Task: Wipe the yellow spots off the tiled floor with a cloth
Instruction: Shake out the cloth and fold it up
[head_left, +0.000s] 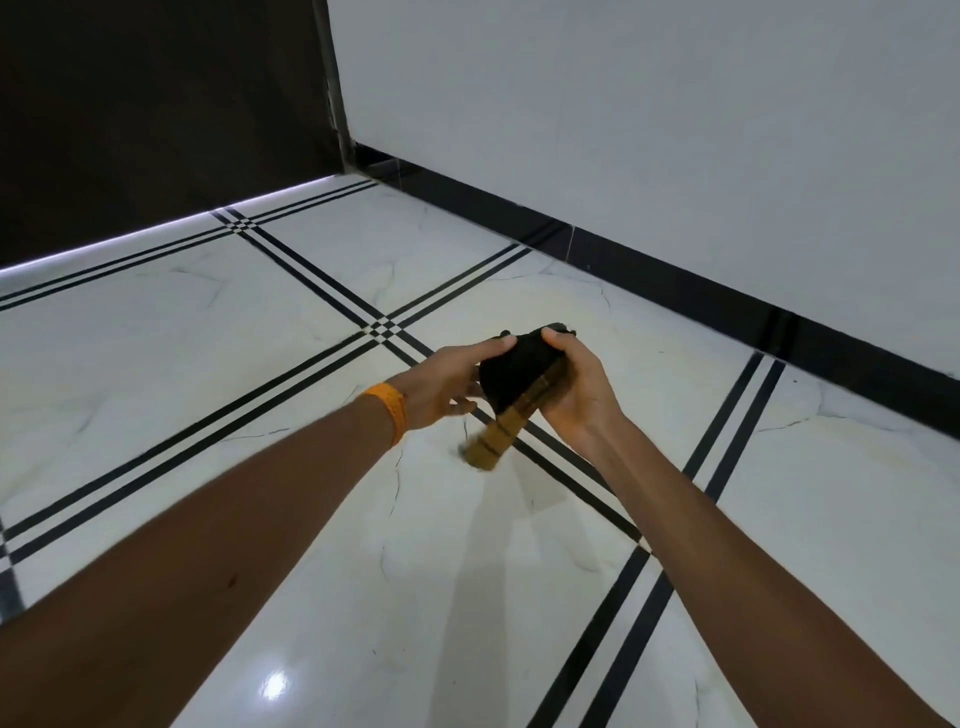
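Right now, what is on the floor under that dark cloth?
The cloth is held above the tiled floor by both hands. Below it, black tile lines and shadow show; no yellow spot is visible there, though some floor is covered.

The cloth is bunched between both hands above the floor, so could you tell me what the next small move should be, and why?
Probably lower the cloth onto the tiled floor. Both the left hand and right hand hold it bunched in the air, with its yellow-brown end hanging, so nothing is being wiped yet. I cannot clearly make out yellow spots here.

Both hands (524, 384) apparently bunch dark cloth (511, 382).
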